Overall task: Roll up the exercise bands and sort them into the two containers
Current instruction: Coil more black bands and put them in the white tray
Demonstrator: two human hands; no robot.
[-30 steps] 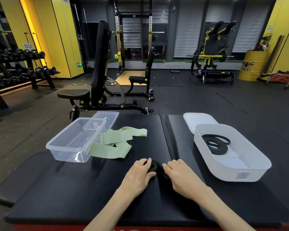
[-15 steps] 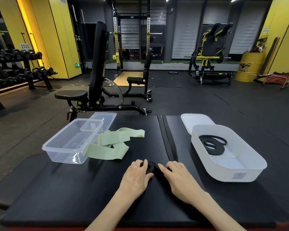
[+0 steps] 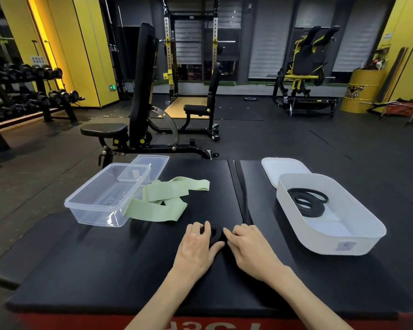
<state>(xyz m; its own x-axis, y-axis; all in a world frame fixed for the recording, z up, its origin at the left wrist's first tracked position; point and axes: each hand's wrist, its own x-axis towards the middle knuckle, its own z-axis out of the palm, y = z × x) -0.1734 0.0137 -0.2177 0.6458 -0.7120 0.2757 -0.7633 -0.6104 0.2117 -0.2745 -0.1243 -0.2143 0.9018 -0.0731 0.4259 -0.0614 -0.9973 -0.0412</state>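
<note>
Low centre of frame, a black roll (image 3: 215, 233) sat flat on the mat (image 3: 105, 270), hole facing up, wedged between both hands. Left hand (image 3: 196, 248) gripped it: fingers curled over the far left edge, thumb hooked under the near edge. Right hand (image 3: 248, 248) lay palm-down with bent fingertips against the roll's right side; black on black, so couldn't tell if it pinched a loose tail or just pressed. Roll looked nearly wound, so probably the finishing turn. Key relation: white tub (image 3: 329, 244) lay to the right and slightly up-frame from the roll, right hand nearer it, and it already held a black coil (image 3: 306, 203), so the roll likely goes there, a short carry rightward over the near wall. Clear tub (image 3: 93, 206) sat at left of centre, holding no bands, with green bands (image 3: 162, 206) unrolled on the mat, touching its right side and up-left of the left hand.
</note>
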